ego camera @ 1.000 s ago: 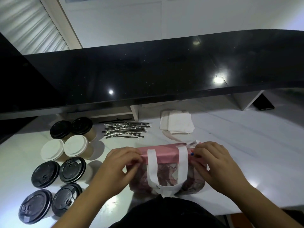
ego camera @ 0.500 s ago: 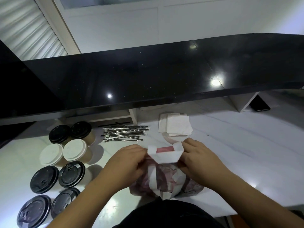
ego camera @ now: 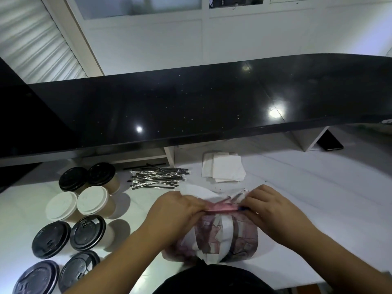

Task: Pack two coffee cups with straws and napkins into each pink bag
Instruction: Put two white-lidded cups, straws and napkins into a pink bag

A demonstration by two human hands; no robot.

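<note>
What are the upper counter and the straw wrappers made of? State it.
The long black upper counter looks like polished stone or a composite: glossy, speckled, mirroring ceiling lights. The thin black straws lie in clear plastic film, judging by its crinkly shine.

Person, head-camera view: two bare forearms and a dark garment.

Left hand [ego camera: 177,211] and right hand [ego camera: 273,211] uncovered, with no gloves, rings, watch or bands visible. Forearms bare from wrist to frame edge; no sleeve or cuff in view on either side. Fingernails short and plain where visible. Black garment [ego camera: 214,280] at bottom centre, rounded in outline, matte, without visible print, buttons or seams; exact type of clothing unclear from this angle.
</note>
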